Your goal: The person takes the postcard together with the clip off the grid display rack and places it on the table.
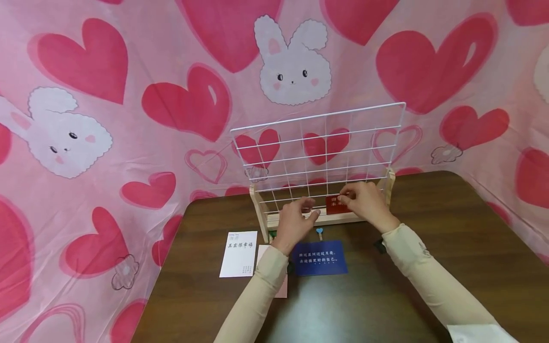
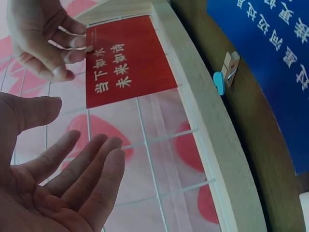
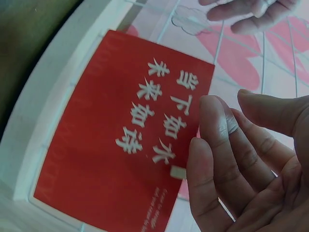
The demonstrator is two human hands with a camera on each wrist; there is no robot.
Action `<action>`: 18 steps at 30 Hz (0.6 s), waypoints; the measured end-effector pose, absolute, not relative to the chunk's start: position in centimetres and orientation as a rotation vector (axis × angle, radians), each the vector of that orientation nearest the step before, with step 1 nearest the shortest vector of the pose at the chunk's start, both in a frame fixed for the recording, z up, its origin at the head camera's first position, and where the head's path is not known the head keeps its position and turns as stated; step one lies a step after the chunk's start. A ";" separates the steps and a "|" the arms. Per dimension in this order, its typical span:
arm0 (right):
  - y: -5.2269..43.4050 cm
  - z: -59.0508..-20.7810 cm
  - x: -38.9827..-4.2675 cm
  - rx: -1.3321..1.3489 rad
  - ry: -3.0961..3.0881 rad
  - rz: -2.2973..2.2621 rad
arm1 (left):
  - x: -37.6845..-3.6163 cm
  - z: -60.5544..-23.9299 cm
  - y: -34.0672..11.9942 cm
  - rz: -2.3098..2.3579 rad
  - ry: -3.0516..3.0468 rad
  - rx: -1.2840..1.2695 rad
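Scene is evenly and brightly lit – no hard shadows are cast. A soft sheen is seen on the table (image 1: pixel 326 305) near the bottom edge. Wide-angle bending is visible at the head view's edges. In the wrist views the card (image 3: pixel 120 145) text is rendered sharp – near fingers (image 2: pixel 82 179) are slightly softened.

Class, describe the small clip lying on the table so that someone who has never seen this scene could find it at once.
Start at the white wire grid standing in its wooden base on the brown table. Just in front of that base, above the blue card, lies the clip. It alone is a tiny wooden peg with a light blue heart.
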State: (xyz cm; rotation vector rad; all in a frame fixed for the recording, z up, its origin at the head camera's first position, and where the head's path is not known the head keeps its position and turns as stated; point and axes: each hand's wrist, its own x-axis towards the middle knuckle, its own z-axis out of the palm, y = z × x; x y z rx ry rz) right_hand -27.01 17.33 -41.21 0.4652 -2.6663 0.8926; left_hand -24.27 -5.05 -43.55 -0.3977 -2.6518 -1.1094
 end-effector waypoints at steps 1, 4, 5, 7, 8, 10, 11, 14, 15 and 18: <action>17.5 -41.1 -27.0 0.465 -2.660 0.888 | -24.3 -43.6 -4.9 -1.116 -2.655 -0.397; 18.0 -40.8 -27.1 0.464 -2.635 0.854 | -24.4 -43.7 -4.5 -1.139 -2.669 -0.397; 18.2 -40.7 -27.1 0.464 -2.627 0.852 | -24.4 -43.8 -4.3 -1.145 -2.671 -0.398; 18.5 -40.5 -27.2 0.453 -2.620 0.850 | -24.5 -43.9 -4.1 -1.143 -2.675 -0.403; 18.6 -40.4 -27.2 0.444 -2.620 0.852 | -24.5 -43.9 -4.0 -1.139 -2.674 -0.407; 18.8 -40.3 -27.2 0.431 -2.623 0.863 | -24.6 -44.0 -3.7 -1.138 -2.671 -0.414; 19.0 -40.2 -27.2 0.426 -2.625 0.870 | -24.6 -44.1 -3.6 -1.138 -2.671 -0.414; 19.3 -39.9 -27.3 0.408 -2.637 0.875 | -24.7 -44.3 -3.2 -1.144 -2.684 -0.415; 19.4 -39.8 -27.3 0.404 -2.642 0.873 | -24.7 -44.4 -3.1 -1.145 -2.692 -0.413; 19.7 -39.5 -27.2 0.381 -2.655 0.868 | -24.7 -44.5 -2.8 -1.138 -2.706 -0.406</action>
